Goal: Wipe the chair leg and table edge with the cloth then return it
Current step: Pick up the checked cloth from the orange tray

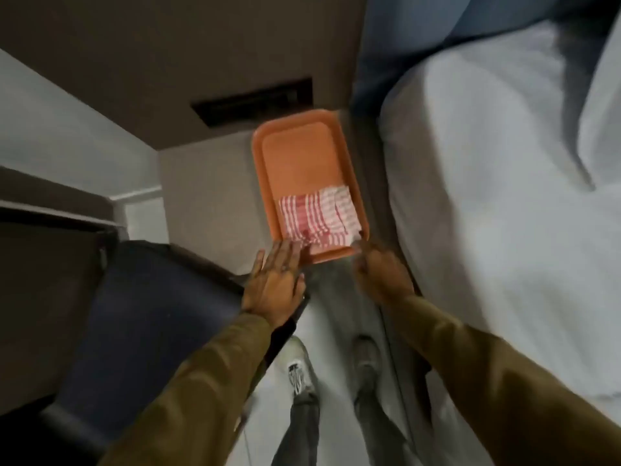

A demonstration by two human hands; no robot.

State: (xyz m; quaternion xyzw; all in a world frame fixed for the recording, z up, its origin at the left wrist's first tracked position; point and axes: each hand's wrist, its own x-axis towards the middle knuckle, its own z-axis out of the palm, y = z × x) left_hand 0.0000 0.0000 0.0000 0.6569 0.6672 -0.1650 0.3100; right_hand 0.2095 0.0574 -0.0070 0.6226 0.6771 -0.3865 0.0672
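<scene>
A red-and-white striped cloth [317,218] lies folded in the near half of an orange tray [295,153] on a low grey table [208,203]. My left hand [274,280] is flat with fingers spread, its fingertips at the tray's near left corner, touching the cloth's edge. My right hand [379,272] is blurred, curled at the tray's near right corner beside the cloth; whether it grips anything is unclear. A dark padded chair [141,314] stands at my left, its legs hidden.
A bed with white sheets [497,196] fills the right side, close to the tray. A dark wall panel with a slot [252,102] is behind the table. My feet [332,364] stand on a pale floor in the narrow gap between chair and bed.
</scene>
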